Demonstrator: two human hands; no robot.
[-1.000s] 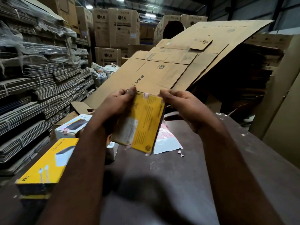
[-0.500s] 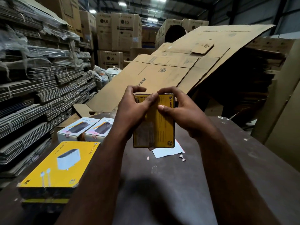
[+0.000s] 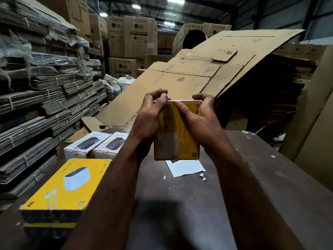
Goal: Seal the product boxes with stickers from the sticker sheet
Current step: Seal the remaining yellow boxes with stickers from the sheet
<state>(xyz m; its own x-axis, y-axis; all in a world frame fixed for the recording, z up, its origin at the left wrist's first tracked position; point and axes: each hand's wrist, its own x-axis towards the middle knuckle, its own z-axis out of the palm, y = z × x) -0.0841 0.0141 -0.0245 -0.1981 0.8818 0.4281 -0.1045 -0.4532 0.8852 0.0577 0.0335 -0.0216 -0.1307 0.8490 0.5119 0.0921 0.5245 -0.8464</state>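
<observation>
The left hand (image 3: 150,116) and right hand (image 3: 201,120) are gripping the upright yellow cardboard product box (image 3: 180,139) between them, fingertips pinching along its top edge — uneven pressing there is risking a creased sticker or a slipping box.

Warehouse: tall LG-marked cartons (image 3: 140,37) stacked (under a steel roof); bundled flattened cardboard (image 3: 45,105) left of them, tabletop (image 3: 261,177) nearer.

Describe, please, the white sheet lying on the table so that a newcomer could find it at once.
Start at the dark brown table and find the upright yellow box held in both hands. Just beneath its bottom edge lies the white sheet, flat on the table. Unlike the boxes at the left, it is thin, plain paper with torn scraps beside it.
</observation>
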